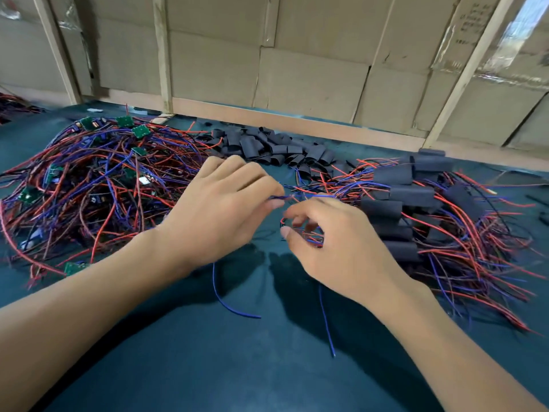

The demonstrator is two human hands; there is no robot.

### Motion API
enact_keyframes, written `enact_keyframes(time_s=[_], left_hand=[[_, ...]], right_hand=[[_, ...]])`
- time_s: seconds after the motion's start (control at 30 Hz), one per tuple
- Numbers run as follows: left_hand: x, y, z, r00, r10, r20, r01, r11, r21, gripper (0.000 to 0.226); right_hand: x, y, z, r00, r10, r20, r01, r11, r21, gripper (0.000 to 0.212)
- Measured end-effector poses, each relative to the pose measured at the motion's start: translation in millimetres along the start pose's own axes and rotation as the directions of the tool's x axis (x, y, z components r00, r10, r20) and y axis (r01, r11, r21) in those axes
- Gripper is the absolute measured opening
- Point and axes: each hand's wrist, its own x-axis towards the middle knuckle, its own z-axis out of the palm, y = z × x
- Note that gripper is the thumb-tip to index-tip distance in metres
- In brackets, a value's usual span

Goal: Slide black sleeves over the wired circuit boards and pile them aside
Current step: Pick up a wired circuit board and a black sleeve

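Both hands meet over the middle of a dark teal tabletop (pixel 184 352). The left hand (pixel 219 209) has its fingers curled, and its grip pinches thin blue and red wires (pixel 312 196) between thumb and fingertips; the right hand (pixel 335 239) has curled fingers hooked in a small loop of red and blue wire (pixel 310 237) against its thumb, so both grips are narrow and hold wire. Whether a board hangs from these wires cannot be told, as the hands cover that spot. Two loose blue wire ends (pixel 234 304) trail toward the person on the tabletop below the hands. To the left lies a big tangle of unsleeved wired circuit boards (pixel 89 185), with small green boards (pixel 139 131) showing among the red, blue and black leads. Behind the hands, near the back edge, sits a heap of empty black sleeves (pixel 267 148), short flattened tubes. To the right, just beside the right hand, is the pile of finished sleeved boards (pixel 410 200), black sleeves stacked with wires fanning out toward the right and front. Behind the tabletop stands a wall of cardboard boxes (pixel 297 55) held by pale wooden battens (pixel 162 52); dark print on a box at upper right (pixel 472 22) is too blurred to read
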Motion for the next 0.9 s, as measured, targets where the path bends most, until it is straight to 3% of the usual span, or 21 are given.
enact_keyframes(time_s=[0.07, 0.17, 0.27, 0.33, 0.47, 0.6, 0.8, 0.9], left_hand=[[1, 6, -2, 0.999, 0.035, -0.034, -0.036, 0.998, -0.046, 0.023], [0, 14, -1, 0.997, 0.070, -0.028, -0.073, 0.990, -0.121, 0.023], [-2, 15, -2, 0.999, 0.047, 0.022, -0.040, 0.967, -0.253, 0.015], [-3, 14, -4, 0.997, 0.026, 0.076, -0.001, 0.948, -0.319, 0.021], [-5, 14, -3, 0.985, -0.037, 0.166, 0.098, 0.921, -0.377, 0.027], [-7, 6, 4, 0.940, -0.120, 0.319, 0.233, 0.908, -0.347, 0.061], [-9, -5, 5, 0.909, -0.097, 0.405, 0.203, 0.952, -0.227, 0.060], [-10, -8, 4, 0.914, -0.133, 0.383, 0.211, 0.963, -0.170, 0.065]], right_hand=[[0, 0, -1, 0.997, 0.063, 0.039, -0.065, 0.996, 0.057, 0.012], [0, -2, -7, 0.993, 0.072, 0.089, -0.095, 0.955, 0.282, 0.018], [0, -6, -8, 0.977, 0.101, 0.187, -0.183, 0.844, 0.504, 0.006], [0, -8, -6, 0.967, 0.162, 0.198, -0.251, 0.748, 0.615, 0.009], [1, -8, 0, 0.948, 0.295, 0.118, -0.301, 0.712, 0.635, 0.020], [4, -3, -1, 0.928, 0.371, 0.031, -0.306, 0.713, 0.631, 0.023], [7, -2, -11, 0.894, 0.429, -0.127, -0.237, 0.695, 0.679, 0.026], [8, -1, -13, 0.873, 0.474, -0.117, -0.251, 0.641, 0.725, 0.025]])
